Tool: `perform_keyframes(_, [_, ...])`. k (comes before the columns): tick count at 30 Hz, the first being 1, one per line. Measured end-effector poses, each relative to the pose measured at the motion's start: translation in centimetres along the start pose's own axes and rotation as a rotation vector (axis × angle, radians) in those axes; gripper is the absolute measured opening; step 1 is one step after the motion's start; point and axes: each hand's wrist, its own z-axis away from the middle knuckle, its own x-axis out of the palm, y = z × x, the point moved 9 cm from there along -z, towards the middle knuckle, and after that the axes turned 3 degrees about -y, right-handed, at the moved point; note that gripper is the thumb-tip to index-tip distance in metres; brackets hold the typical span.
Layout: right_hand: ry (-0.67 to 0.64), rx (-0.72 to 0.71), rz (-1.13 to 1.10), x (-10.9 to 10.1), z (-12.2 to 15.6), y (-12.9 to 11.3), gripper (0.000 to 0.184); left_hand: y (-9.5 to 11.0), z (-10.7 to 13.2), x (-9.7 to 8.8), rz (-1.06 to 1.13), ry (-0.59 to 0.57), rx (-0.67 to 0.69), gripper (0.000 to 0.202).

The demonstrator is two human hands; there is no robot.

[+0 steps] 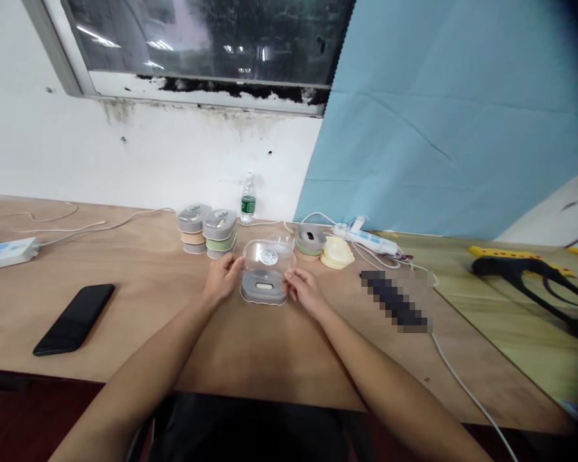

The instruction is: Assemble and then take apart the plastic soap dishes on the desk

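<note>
Fingers (227, 259) of my left hand (218, 279) touch one edge of the raised clear lid (268, 255), whether gripping I cannot tell; those of my right hand (308, 294) pinch its other edge, and the grey box (263, 292) sits below it on the bench (250, 359). Close behind my left hand stand two stacks of boxes (220, 234), a bottle (248, 204) beyond; behind my right, another stack (311, 240) and cream-coloured pieces (337, 252) crowd near a power strip (373, 242); a phone (74, 319) lies well off to my left.
</note>
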Motion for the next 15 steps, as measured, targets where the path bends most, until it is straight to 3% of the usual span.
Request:
perform_keyframes(3, [-0.082, 0.103, 0.084, -0.3, -0.4, 1.1, 0.040, -1.3, -0.3, 0.5, -0.076, -0.065, -0.072, 0.046])
perform_keyframes(7, [-0.166, 0.244, 0.196, -0.7, -0.4, 2.3, 0.045, -2.3, -0.4, 1.7, -0.210, -0.191, -0.064, 0.050])
perform_keyframes(11, [-0.285, 0.396, 0.245, -0.5, 0.3, 3.5, 0.045, -2.3, -0.2, 2.6, -0.265, -0.306, -0.018, 0.051])
perform_keyframes(15, [-0.340, 0.425, 0.277, -0.3, 0.7, 3.6, 0.047, -1.9, -0.1, 3.0, -0.298, -0.374, 0.027, 0.051])
